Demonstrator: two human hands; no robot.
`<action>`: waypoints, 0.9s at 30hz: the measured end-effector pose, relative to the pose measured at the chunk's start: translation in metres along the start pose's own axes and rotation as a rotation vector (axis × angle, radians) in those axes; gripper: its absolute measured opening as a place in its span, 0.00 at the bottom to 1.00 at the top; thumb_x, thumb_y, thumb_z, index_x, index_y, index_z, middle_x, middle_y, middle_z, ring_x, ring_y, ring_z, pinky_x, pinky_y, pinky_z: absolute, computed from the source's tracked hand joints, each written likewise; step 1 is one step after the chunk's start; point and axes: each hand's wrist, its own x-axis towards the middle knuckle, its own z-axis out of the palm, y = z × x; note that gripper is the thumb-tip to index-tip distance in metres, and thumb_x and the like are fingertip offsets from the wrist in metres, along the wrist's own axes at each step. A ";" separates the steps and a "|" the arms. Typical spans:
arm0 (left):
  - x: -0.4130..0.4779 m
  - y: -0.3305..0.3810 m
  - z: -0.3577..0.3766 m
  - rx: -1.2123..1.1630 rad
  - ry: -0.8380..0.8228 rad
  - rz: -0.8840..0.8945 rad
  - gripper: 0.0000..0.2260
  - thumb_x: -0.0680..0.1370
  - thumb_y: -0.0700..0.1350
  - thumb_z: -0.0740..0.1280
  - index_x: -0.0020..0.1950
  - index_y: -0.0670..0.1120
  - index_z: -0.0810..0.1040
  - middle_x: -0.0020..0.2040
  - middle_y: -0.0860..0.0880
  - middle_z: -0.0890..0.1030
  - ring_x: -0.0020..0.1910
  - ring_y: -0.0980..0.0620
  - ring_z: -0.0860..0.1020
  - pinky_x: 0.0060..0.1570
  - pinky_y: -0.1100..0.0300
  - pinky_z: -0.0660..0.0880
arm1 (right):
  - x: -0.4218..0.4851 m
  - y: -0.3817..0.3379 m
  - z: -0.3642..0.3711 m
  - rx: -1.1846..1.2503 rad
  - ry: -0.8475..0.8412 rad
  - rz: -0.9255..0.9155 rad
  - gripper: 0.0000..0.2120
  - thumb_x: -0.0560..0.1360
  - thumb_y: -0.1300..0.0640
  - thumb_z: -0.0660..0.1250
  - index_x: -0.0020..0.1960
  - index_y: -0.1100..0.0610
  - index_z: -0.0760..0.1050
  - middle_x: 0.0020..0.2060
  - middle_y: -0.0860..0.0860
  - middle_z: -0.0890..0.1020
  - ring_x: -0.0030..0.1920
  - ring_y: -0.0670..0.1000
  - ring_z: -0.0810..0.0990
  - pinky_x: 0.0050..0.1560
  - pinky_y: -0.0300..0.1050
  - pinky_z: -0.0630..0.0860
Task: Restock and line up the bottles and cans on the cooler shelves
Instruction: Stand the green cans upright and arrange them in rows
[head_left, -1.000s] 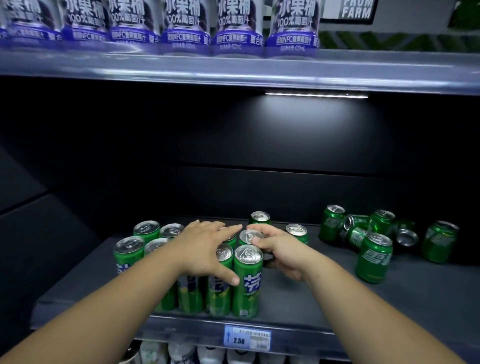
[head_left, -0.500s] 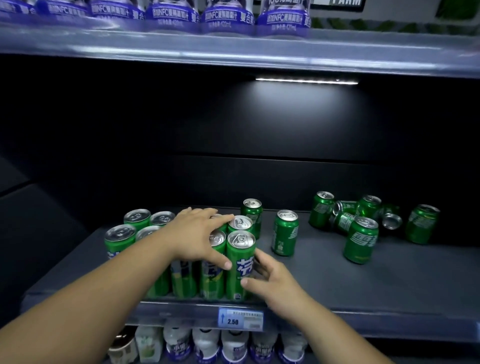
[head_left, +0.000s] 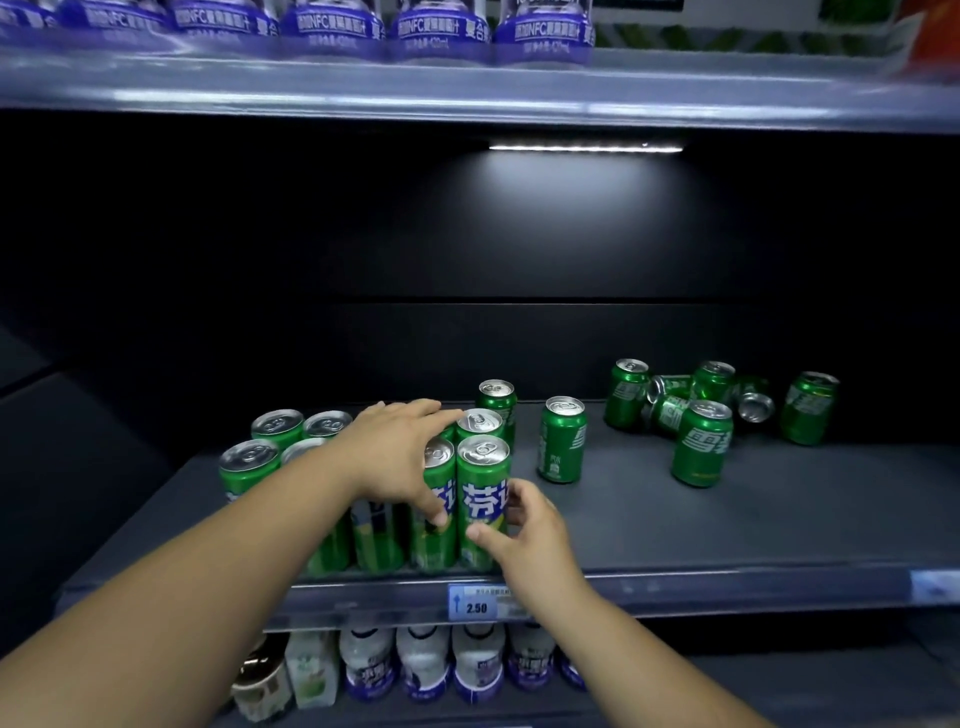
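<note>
Right hand nearer, gripping front can

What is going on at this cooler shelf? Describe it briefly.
A person is straightening stock on the middle shelf. The left hand rests over the packed block of tall cans; the right hand grips the front-right tall can. A loose cluster of shorter cans, some toppled, sits farther right.

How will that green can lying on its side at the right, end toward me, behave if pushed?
The lying can would likely roll sideways, being on its side, though the upright cans on either side may block it. It probably slides easily on the flat shelf.
</note>
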 end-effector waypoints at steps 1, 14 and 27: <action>0.000 0.000 0.000 0.003 0.000 0.001 0.59 0.57 0.71 0.76 0.81 0.60 0.49 0.82 0.50 0.54 0.79 0.46 0.58 0.77 0.44 0.54 | -0.001 -0.001 0.000 -0.020 0.001 -0.005 0.26 0.68 0.51 0.79 0.61 0.42 0.72 0.58 0.42 0.77 0.57 0.41 0.77 0.60 0.46 0.78; -0.003 0.001 -0.001 -0.050 0.034 0.028 0.58 0.55 0.77 0.69 0.80 0.61 0.50 0.81 0.50 0.56 0.79 0.47 0.59 0.77 0.42 0.53 | -0.003 -0.003 -0.015 -0.129 -0.154 0.050 0.29 0.68 0.55 0.81 0.63 0.47 0.70 0.57 0.44 0.77 0.59 0.47 0.78 0.64 0.46 0.76; 0.039 0.088 -0.050 -0.165 0.222 0.103 0.33 0.72 0.63 0.71 0.74 0.56 0.68 0.69 0.53 0.74 0.66 0.50 0.74 0.64 0.52 0.73 | 0.017 0.026 -0.145 -0.222 0.003 0.086 0.25 0.74 0.53 0.75 0.69 0.52 0.73 0.67 0.49 0.74 0.62 0.46 0.72 0.61 0.41 0.69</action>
